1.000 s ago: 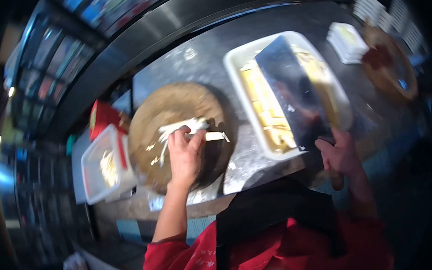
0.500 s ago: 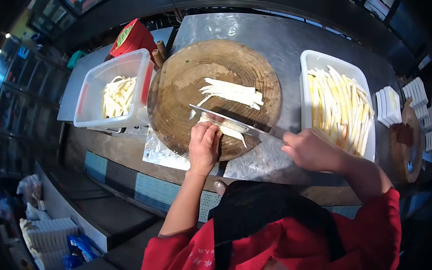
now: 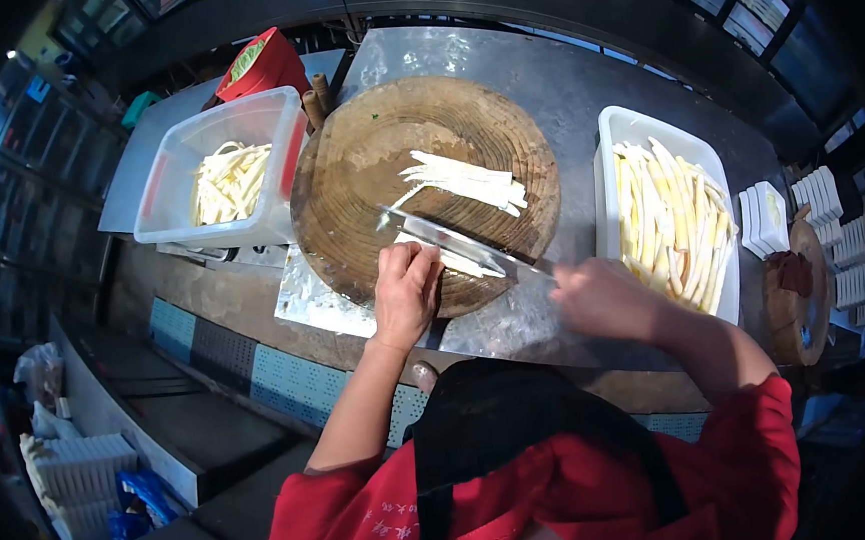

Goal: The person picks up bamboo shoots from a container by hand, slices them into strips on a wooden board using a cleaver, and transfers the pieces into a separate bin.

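On the round wooden chopping block (image 3: 350,165), my left hand (image 3: 405,290) presses pale vegetable strips (image 3: 466,265) down with curled fingers at their left end. My right hand (image 3: 600,300) is closed around the handle of a cleaver (image 3: 456,241), whose blade lies along the far side of these strips, close to my left fingertips. The grip itself is hidden by my fingers. Farther back on the block, a loose bundle of cut pale strips (image 3: 472,184) lies flat.
A clear plastic tub (image 3: 157,204) of cut strips stands left of the block, with a red container (image 3: 273,65) behind it. To the right, a white tub (image 3: 605,158) holds long pale stalks. White trays (image 3: 765,219) and another wooden block (image 3: 787,320) are at far right.
The cleaver and my right hand have shifted slightly left, and the right hand is blurred. The strips under my left hand now lie closer together. The whole view has shifted a little.
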The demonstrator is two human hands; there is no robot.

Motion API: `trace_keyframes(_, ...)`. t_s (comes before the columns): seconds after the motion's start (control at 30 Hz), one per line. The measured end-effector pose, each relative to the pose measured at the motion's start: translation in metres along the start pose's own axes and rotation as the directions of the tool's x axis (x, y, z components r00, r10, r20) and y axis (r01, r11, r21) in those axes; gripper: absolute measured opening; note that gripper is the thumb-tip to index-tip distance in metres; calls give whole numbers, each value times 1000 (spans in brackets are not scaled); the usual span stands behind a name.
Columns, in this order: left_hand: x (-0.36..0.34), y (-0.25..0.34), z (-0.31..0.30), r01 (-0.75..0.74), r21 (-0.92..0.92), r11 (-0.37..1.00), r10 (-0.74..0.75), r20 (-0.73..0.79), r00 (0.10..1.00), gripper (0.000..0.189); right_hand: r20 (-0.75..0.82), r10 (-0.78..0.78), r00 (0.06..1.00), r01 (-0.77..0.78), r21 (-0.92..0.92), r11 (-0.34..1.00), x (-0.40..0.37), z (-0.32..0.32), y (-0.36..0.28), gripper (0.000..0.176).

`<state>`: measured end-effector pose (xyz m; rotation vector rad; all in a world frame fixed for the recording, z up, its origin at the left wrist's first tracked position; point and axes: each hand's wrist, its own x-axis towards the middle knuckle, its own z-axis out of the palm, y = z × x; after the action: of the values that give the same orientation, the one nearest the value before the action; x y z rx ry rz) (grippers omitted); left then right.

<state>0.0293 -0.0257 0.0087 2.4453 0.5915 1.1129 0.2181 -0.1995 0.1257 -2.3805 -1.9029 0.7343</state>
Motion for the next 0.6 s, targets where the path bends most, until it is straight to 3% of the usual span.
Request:
trace_keyframes(0.1,-9,2,0,-3,26,1000,3,-7,1000,22,59,97,994,-100,46,994,-16,-11,1,20)
trace_keyframes(0.33,-4,-1,5,-83,23,996,85,-76,993,23,42,51,998,-52,23,998,-17,-13,-2,23)
trace_keyframes(0.4,-6,-1,4,-84,28,996,86,-62,994,23,-101,-117,988,126,88,988,-5,8,3,24)
trace_keyframes(0.6,-13,-1,0,-73,-6,997,72,-43,996,24,-26,-16,1000,18,83,996,-12,-11,-2,21)
